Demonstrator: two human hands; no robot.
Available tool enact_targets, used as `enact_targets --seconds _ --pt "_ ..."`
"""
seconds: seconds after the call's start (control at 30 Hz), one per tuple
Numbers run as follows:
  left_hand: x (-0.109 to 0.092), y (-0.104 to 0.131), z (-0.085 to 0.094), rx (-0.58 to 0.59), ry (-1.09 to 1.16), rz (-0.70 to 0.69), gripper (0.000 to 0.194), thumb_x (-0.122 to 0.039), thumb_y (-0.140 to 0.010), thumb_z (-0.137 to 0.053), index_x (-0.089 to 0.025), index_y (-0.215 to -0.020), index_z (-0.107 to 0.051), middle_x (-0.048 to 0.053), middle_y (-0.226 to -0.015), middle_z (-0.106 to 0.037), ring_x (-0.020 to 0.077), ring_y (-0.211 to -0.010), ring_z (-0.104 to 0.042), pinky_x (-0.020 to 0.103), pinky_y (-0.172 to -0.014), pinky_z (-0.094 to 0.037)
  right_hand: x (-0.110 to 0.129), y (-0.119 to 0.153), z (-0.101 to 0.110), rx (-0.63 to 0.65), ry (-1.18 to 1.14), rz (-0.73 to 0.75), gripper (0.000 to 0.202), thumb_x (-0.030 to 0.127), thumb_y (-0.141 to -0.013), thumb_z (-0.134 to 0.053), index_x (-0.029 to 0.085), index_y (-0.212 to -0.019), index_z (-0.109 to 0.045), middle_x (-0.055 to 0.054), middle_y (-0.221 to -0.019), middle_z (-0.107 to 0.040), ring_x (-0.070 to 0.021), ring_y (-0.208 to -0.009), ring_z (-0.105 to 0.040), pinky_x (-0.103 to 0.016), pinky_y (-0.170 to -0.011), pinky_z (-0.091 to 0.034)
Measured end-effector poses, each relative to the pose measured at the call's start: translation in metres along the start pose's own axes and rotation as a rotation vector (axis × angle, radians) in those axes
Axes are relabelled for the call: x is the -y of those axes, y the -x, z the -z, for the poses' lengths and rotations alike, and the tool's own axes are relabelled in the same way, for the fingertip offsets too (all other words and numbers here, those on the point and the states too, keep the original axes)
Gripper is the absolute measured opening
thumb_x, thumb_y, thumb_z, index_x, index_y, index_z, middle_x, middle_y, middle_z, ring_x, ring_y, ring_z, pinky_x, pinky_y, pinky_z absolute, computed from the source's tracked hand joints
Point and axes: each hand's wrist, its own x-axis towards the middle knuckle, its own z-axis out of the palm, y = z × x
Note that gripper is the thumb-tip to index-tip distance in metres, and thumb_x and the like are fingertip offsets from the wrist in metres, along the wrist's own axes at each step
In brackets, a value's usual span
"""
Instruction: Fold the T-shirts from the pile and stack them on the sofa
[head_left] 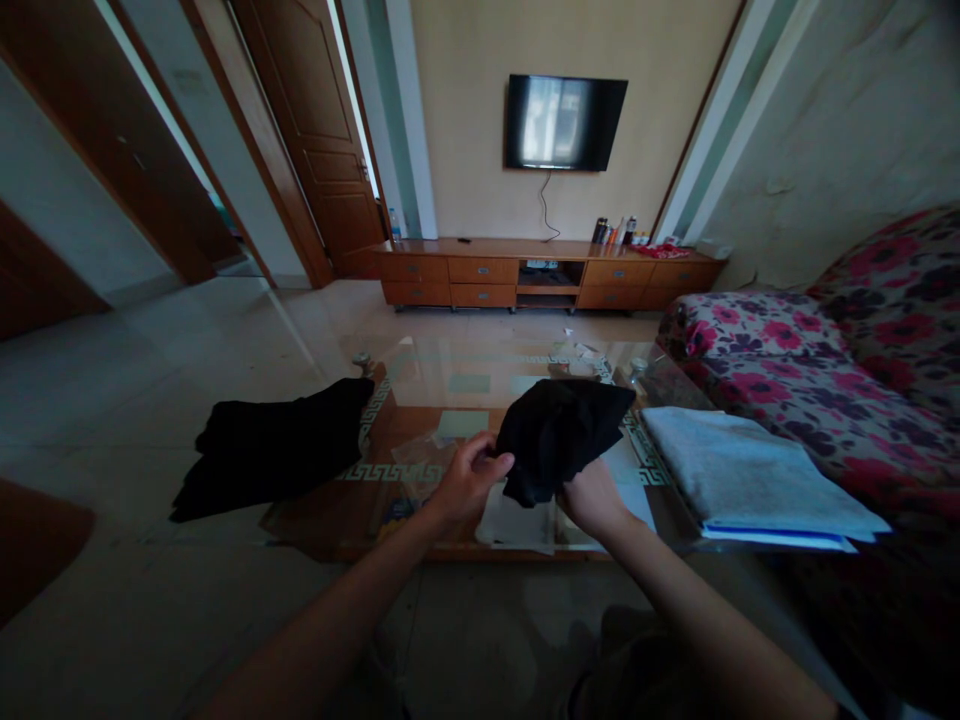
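A bunched black cloth [566, 435] is held up over the glass coffee table, its folds gathered and its exact kind too dark to make out. My left hand [474, 478] grips its left edge, thumb and fingers closed on the fabric. From below on the right, my right hand [596, 498] holds the same cloth, with most of its fingers hidden behind the folds. Another black cloth [277, 445] lies spread flat at the table's left end. On the right end rests a folded light blue cloth [757, 475] with bright blue and white layers along its front edge.
The glass coffee table [405, 385] has a patterned border, and a shelf below with papers and packets. A flowered sofa [802, 375] stands at the right. Beyond the table is a long wooden cabinet [480, 272] with bottles on it, under a wall-mounted television [566, 122].
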Motion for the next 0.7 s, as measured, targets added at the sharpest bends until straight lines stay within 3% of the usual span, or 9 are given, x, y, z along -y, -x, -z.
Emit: enact_targets --seconds 0.03,0.1,0.17,0.23,0.3,0.47,0.57,0.7 --pt "0.008 -0.001 -0.001 -0.017 0.002 0.021 0.037 -0.05 -0.084 -0.071 -0.022 -0.101 -0.053 0.003 -0.099 -0.06 0.0174 -0.089 -0.061 0.032 -0.081 -0.051 -0.001 -0.002 0.004 -0.007 0.054 0.003 0.019 0.011 -0.076 -0.057 0.018 -0.085 -0.072 -0.016 -0.094 -0.069 -0.0322 -0.097 -0.064 -0.039 -0.086 -0.048" --pt "0.027 -0.003 -0.002 -0.105 -0.021 0.081 0.064 -0.041 -0.074 -0.082 -0.025 -0.122 -0.043 0.007 -0.119 -0.056 0.0164 -0.091 -0.063 0.034 -0.082 -0.054 -0.002 -0.005 0.01 -0.02 0.109 -0.054 0.028 0.007 -0.076 -0.053 0.018 -0.094 -0.072 -0.016 -0.105 -0.066 -0.0293 -0.093 -0.064 -0.038 -0.084 -0.049" --pt "0.044 -0.003 -0.002 -0.184 -0.068 0.137 0.087 -0.034 -0.069 -0.086 -0.027 -0.136 -0.03 0.012 -0.13 -0.049 0.0155 -0.091 -0.063 0.037 -0.084 -0.055 -0.004 -0.005 0.01 -0.072 0.049 -0.133 0.052 0.002 -0.073 -0.05 0.02 -0.118 -0.067 -0.014 -0.122 -0.06 -0.0248 -0.091 -0.065 -0.035 -0.083 -0.05" --pt "0.053 -0.003 0.0 -0.212 -0.127 0.153 0.098 -0.03 -0.068 -0.086 -0.029 -0.143 -0.024 0.014 -0.135 -0.044 0.0165 -0.094 -0.062 0.039 -0.086 -0.056 -0.006 -0.005 0.008 -0.133 -0.077 -0.182 0.066 0.001 -0.074 -0.046 0.022 -0.136 -0.054 -0.013 -0.131 -0.053 -0.0226 -0.094 -0.065 -0.033 -0.084 -0.052" --pt "0.055 -0.002 0.003 -0.195 -0.203 0.117 0.094 -0.025 -0.069 -0.084 -0.03 -0.145 -0.029 0.013 -0.138 -0.041 0.0181 -0.098 -0.061 0.041 -0.088 -0.056 -0.009 -0.005 0.004 -0.193 -0.191 -0.209 0.059 0.003 -0.079 -0.043 0.021 -0.135 -0.051 -0.012 -0.128 -0.053 -0.0231 -0.1 -0.064 -0.034 -0.089 -0.052" --pt "0.052 -0.003 0.013 -0.115 -0.405 -0.012 0.06 -0.011 -0.076 -0.069 -0.029 -0.131 -0.056 0.007 -0.126 -0.046 0.0198 -0.1 -0.059 0.04 -0.091 -0.054 -0.018 -0.008 -0.002 -0.276 -0.377 -0.292 0.03 0.014 -0.088 -0.045 0.02 -0.112 -0.062 -0.01 -0.11 -0.061 -0.0237 -0.101 -0.062 -0.037 -0.096 -0.048" --pt "0.05 -0.005 0.016 -0.102 -0.507 -0.077 0.053 -0.009 -0.078 -0.066 -0.028 -0.127 -0.059 0.005 -0.116 -0.05 0.022 -0.106 -0.058 0.041 -0.096 -0.052 -0.023 -0.01 -0.004 -0.238 -0.576 -0.318 0.024 0.023 -0.091 -0.049 0.02 -0.106 -0.066 -0.006 -0.101 -0.067 -0.0219 -0.094 -0.064 -0.035 -0.089 -0.048" --pt "0.04 -0.004 0.013 -0.155 -0.654 -0.2 0.061 -0.011 -0.08 -0.068 -0.029 -0.136 -0.051 0.007 -0.124 -0.047 0.0253 -0.119 -0.054 0.046 -0.106 -0.047 -0.025 -0.014 -0.011 -0.19 -1.083 -0.378 0.026 0.042 -0.091 -0.058 0.02 -0.101 -0.067 -0.002 -0.093 -0.07 -0.0188 -0.083 -0.063 -0.029 -0.076 -0.048"
